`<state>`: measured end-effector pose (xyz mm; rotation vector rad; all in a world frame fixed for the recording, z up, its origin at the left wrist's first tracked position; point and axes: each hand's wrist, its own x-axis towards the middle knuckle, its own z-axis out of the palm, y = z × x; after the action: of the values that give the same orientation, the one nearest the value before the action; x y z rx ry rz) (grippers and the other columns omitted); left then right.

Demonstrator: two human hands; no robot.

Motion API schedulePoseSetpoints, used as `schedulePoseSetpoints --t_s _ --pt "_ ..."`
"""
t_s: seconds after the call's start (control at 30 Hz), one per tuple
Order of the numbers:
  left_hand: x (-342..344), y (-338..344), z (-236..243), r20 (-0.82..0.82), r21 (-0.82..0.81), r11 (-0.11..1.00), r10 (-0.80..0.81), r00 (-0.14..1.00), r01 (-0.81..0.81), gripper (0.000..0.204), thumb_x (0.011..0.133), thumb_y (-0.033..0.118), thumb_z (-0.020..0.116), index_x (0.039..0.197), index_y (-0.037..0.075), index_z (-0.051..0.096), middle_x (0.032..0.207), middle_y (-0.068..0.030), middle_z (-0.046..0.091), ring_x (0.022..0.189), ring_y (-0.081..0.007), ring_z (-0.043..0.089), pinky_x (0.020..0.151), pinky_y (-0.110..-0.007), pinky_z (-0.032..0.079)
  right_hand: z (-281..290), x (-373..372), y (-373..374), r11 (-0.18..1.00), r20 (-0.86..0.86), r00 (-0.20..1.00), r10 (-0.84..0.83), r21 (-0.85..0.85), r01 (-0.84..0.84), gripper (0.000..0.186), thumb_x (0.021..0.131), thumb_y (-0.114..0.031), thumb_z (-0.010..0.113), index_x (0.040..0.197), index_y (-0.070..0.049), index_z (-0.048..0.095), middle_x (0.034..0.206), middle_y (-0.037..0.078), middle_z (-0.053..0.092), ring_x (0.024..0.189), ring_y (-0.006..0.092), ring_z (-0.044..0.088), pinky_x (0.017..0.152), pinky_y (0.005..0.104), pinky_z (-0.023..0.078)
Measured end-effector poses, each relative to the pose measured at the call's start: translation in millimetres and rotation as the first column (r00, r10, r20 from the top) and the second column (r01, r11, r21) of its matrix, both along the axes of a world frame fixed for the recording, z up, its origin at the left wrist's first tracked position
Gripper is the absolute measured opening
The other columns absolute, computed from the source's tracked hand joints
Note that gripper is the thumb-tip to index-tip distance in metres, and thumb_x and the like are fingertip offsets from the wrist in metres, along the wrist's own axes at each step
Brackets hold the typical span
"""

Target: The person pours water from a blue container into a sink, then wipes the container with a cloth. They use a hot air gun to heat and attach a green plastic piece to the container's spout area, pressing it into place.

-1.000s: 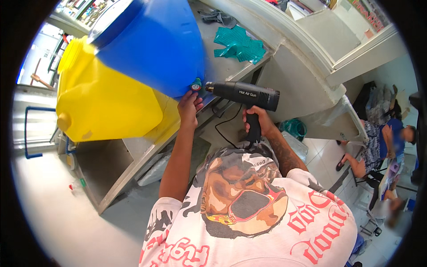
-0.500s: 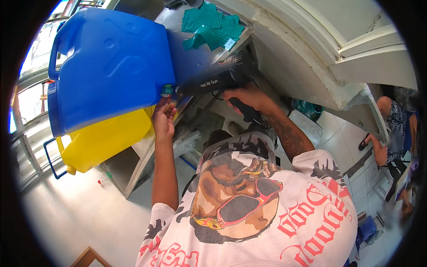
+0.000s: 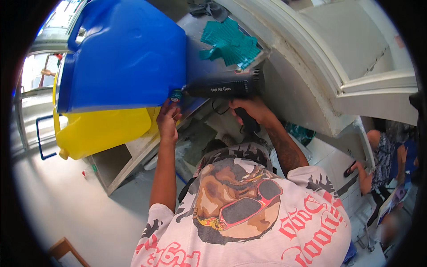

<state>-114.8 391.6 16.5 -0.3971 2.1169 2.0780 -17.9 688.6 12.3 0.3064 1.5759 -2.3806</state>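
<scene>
A large blue jerrycan (image 3: pixel 129 58) lies on its side on the metal counter, with a small green cap (image 3: pixel 176 95) at its lower right corner. My left hand (image 3: pixel 169 121) has its fingers curled at this cap, fingertips against its underside. In my right hand (image 3: pixel 252 110) is the handle of a black hot air gun (image 3: pixel 222 86). The gun's nozzle points left and ends right beside the cap. Below the blue jerrycan shows a yellow jerrycan (image 3: pixel 106 131) with a blue handle.
Flat green plastic sleeves (image 3: pixel 231 44) lie on the counter (image 3: pixel 195 66) beyond the gun, near a dark grey cloth (image 3: pixel 208 9). A pale ledge and wall (image 3: pixel 307 84) rise at the right. Another person (image 3: pixel 378 155) sits at far right. A brown-framed board (image 3: pixel 66 253) stands lower left.
The view has shifted a little, so the jerrycans and sleeves sit differently in it. The gun's nozzle stays beside the cap, and both hands keep their places.
</scene>
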Motion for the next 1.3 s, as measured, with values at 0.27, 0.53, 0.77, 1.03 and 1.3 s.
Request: schedulePoseSetpoints --t_s 0.27,0.53,0.77,1.03,1.3 --pt "-0.8 -15.1 -39.5 -0.237 -0.231 0.963 -0.192 0.952 0.137 0.045 0.092 0.007 0.059 0.137 0.007 0.061 0.120 -0.0062 0.069 0.090 -0.0112 0.065 0.078 -0.029 0.053 22.3 4.4 3.9 0.976 -0.109 0.993 0.052 0.217 -0.028 0.015 0.081 -0.014 0.067 0.090 -0.002 0.064 0.069 0.007 0.062 0.047 0.0166 0.058 0.042 0.0316 0.046" --pt "1.7 -12.3 -82.2 -0.375 -0.355 0.926 -0.268 0.887 0.129 0.041 0.091 0.007 0.060 0.132 0.007 0.065 0.115 -0.0066 0.071 0.088 -0.0102 0.065 0.074 -0.026 0.053 23.9 34.2 -1.2 0.938 -0.179 0.983 0.043 0.346 0.022 0.014 0.082 -0.012 0.067 0.093 -0.003 0.065 0.071 0.007 0.063 0.050 0.0149 0.059 0.046 0.0290 0.048" --pt "14.7 2.9 -86.5 -0.332 -0.259 0.956 -0.226 0.916 0.141 0.030 0.094 0.008 0.060 0.123 0.004 0.068 0.099 -0.0043 0.072 0.084 -0.0092 0.063 0.070 -0.024 0.050 16.4 77.2 11.5 0.476 -0.600 0.757 0.260 0.762 0.440 0.034 0.077 -0.016 0.079 0.107 -0.004 0.069 0.095 0.010 0.070 0.085 0.0227 0.070 0.073 0.0345 0.057" --pt "29.7 -0.1 -95.3 -0.420 -0.201 0.976 -0.160 0.893 0.080 0.023 0.093 0.007 0.061 0.113 0.003 0.070 0.086 -0.0038 0.069 0.075 -0.0080 0.060 0.066 -0.024 0.046 -2.5 92.5 20.7 0.180 -0.547 0.690 0.473 0.827 0.532 0.059 0.065 -0.024 0.089 0.117 -0.007 0.067 0.112 0.015 0.068 0.109 0.0357 0.059 0.099 0.0418 0.046" --pt "28.5 1.6 -83.5 -0.490 -0.252 0.962 -0.217 0.844 0.101 0.022 0.096 0.007 0.058 0.114 0.004 0.070 0.084 -0.0002 0.066 0.072 -0.0077 0.058 0.064 -0.024 0.045 3.1 69.6 -10.5 0.575 -0.494 0.868 0.044 0.724 0.382 0.039 0.074 -0.021 0.083 0.105 -0.002 0.069 0.095 0.010 0.070 0.080 0.0222 0.066 0.073 0.0370 0.054"
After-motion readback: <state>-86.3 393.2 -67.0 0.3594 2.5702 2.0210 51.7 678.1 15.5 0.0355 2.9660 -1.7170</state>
